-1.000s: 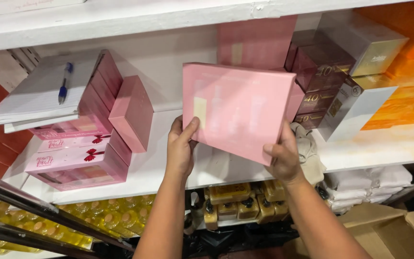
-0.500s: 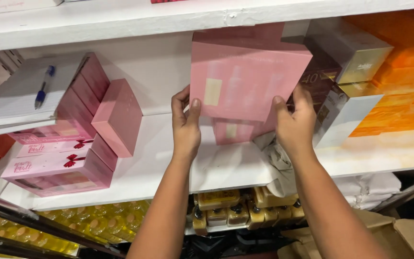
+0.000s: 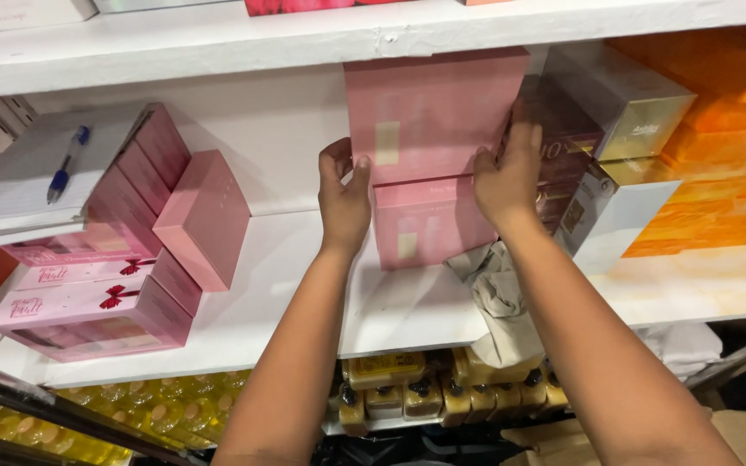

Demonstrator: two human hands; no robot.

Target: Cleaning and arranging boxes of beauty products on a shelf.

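Both hands grip a flat pink box [image 3: 429, 112], held upright high in the middle of the white shelf [image 3: 407, 306], just under the shelf above. My left hand [image 3: 343, 203] clasps its lower left edge. My right hand [image 3: 508, 177] clasps its lower right edge. Beneath it a smaller pink box [image 3: 429, 223] stands on the shelf. The held box touches or nearly touches that lower box's top.
Dark maroon boxes [image 3: 567, 138], silver-gold boxes [image 3: 628, 99] and orange packs [image 3: 727, 138] stand to the right. Pink boxes [image 3: 131, 250] with a notepad and blue pen [image 3: 62, 164] lie at the left. A beige cloth [image 3: 498, 293] hangs off the shelf edge. Yellow bottles [image 3: 425, 388] fill the shelf below.
The pink box has gone from a tilted position in front of the shelf up and back into the shelf, now upright above the smaller pink box. Both hands rose with it.
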